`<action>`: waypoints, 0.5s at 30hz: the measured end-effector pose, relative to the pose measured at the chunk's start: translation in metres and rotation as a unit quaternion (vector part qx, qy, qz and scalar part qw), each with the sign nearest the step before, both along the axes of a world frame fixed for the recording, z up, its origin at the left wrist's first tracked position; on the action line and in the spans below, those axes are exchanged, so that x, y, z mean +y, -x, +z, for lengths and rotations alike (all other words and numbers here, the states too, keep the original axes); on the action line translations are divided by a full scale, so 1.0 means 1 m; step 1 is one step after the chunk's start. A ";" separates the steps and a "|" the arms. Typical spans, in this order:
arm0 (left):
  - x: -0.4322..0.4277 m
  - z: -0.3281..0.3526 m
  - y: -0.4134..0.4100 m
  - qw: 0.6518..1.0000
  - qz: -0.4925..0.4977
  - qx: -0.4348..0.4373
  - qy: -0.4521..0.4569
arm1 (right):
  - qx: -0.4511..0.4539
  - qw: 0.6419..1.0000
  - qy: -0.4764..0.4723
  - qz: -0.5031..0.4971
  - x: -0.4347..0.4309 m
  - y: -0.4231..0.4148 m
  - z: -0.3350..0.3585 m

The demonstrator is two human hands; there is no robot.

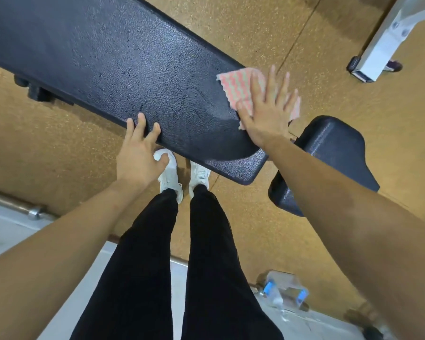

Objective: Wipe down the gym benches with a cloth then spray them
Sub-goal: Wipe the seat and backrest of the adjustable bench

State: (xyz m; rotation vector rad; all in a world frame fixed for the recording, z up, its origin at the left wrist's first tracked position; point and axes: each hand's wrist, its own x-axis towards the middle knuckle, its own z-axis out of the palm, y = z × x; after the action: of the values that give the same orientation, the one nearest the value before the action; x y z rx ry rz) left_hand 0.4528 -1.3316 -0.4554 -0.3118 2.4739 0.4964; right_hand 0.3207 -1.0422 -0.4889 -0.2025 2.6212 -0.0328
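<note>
While I am standing at the near long edge of the black bench pad (pixel 108 57), I am pressing my right hand (pixel 268 114) flat on the cloth (pixel 241 82). Its fingers are lying straight and spread wide, holding nothing, the palm bearing down on the fabric. The cloth, pink with pale wavy stripes, is lying at the far edge of the pad close to its right-hand end, with one corner sticking out past my fingertips on the left and part of it hanging beyond the pad's edge over the floor (pixel 329 33).

I am resting my left hand (pixel 139 153) on the near edge of the same pad, well apart from the cloth. Its fingers are lying loosely spread and only slightly bent on top of the pad, while the thumb is hanging below the edge; whether the thumb is touching the underside, I cannot tell. This hand is holding nothing.

Streaks are showing on the textured surface between my two hands. A smaller black seat pad (pixel 334 148) is sitting just beyond the pad's right-hand end, partly hidden by my right forearm.

I am wearing black trousers (pixel 206 266) and white shoes (pixel 168 175), with my toes just under the pad's near edge. A white metal frame (pixel 383 45) is standing on the speckled tan floor at the upper right. Low on the right, a clear plastic thing with blue parts (pixel 284 290) is lying, too blurred to identify.
</note>
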 end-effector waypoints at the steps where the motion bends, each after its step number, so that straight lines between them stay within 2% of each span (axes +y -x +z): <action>1: -0.001 0.000 0.000 1.000 -0.003 0.001 -0.001 | 0.000 1.000 0.003 0.028 -0.007 -0.008 -0.002; 6: -0.008 -0.003 -0.006 1.000 -0.015 0.009 -0.010 | -0.021 0.984 0.045 0.172 -0.038 -0.057 -0.006; 10: -0.012 -0.004 -0.011 0.999 -0.013 0.036 -0.026 | -0.039 0.972 0.091 0.212 -0.048 -0.086 -0.008; 15: -0.012 0.001 -0.008 0.996 0.037 0.057 -0.065 | -0.052 0.951 0.132 0.274 -0.047 -0.109 -0.001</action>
State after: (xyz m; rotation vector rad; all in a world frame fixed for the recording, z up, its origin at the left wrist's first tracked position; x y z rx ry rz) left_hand 0.4605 -1.3432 -0.4545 -0.3304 2.5334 0.7201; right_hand 0.4302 -1.0890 -0.4899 -0.9844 2.3589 -0.1949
